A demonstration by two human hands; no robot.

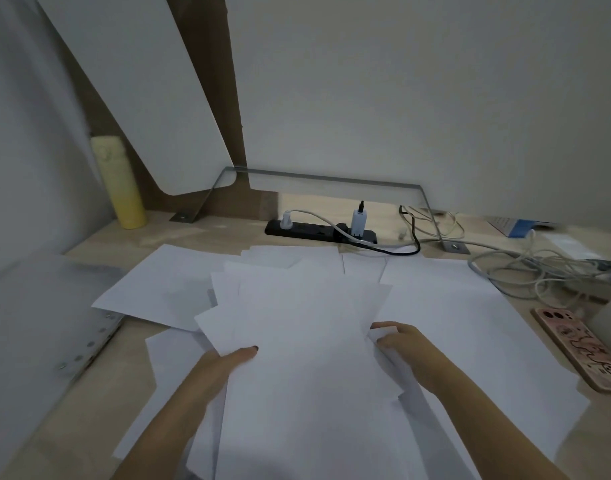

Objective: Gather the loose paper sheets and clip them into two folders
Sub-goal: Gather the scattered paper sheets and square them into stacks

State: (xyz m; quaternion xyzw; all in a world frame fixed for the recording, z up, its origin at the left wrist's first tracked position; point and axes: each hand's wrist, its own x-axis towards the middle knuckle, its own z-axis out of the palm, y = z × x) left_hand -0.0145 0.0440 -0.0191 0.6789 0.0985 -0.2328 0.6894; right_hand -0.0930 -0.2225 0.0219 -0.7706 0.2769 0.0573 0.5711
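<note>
Several loose white paper sheets [297, 306] lie fanned and overlapping across the wooden desk [99, 403]. My left hand [224, 368] grips the left edge of a central bunch of sheets, thumb on top and fingers hidden underneath. My right hand [401, 344] pinches the right edge of the same bunch, its fingers curled on the paper. A translucent grey folder [37, 313] with a row of metal fasteners along its edge lies at the left, beside the sheets.
A black power strip [318, 230] with plugs sits behind the sheets. Tangled grey cables [526, 268] spread at the right. A pink-cased phone [581, 348] lies at the right edge. A yellow bottle [118, 181] stands back left. A metal frame [332, 181] spans the back.
</note>
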